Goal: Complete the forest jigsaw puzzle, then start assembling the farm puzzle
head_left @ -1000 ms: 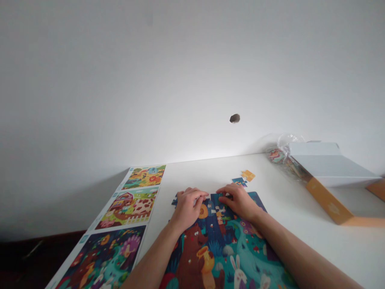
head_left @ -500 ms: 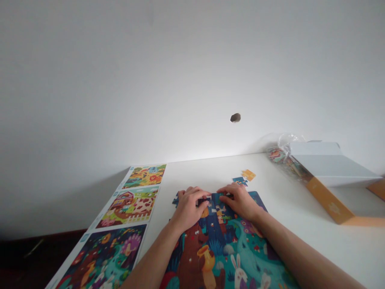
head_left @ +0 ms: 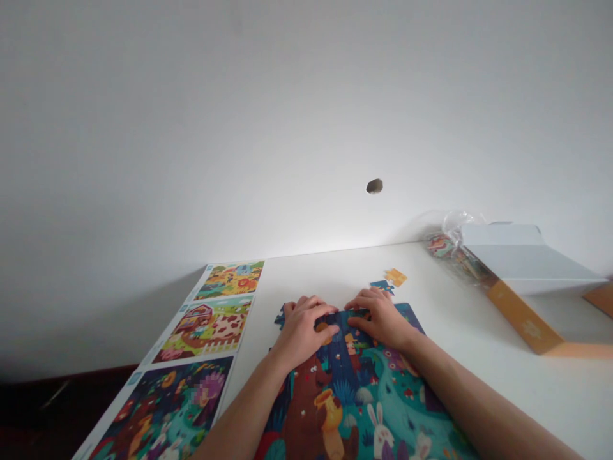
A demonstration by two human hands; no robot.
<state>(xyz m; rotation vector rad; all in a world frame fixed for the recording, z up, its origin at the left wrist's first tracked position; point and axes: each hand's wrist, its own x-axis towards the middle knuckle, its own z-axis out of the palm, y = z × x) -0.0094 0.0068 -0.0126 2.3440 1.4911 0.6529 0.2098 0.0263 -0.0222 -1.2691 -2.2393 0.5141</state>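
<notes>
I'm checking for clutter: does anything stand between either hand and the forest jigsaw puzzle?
Nothing visible does: the left hand and right hand are at the far edge of the forest jigsaw puzzle. The blue puzzle piece lies beyond the right hand, not between.

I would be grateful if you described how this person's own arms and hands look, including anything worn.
The left hand and right hand are both ungloved, with no rings visible. Both forearms are bare, showing no sleeves, watch, bracelet or clear markings.

A white table (head_left: 460, 332) carries a puzzle (head_left: 342, 390), printed pictures (head_left: 225, 321), loose pieces (head_left: 396, 277), a clear bag (head_left: 462, 263) and a box (head_left: 527, 324).
</notes>
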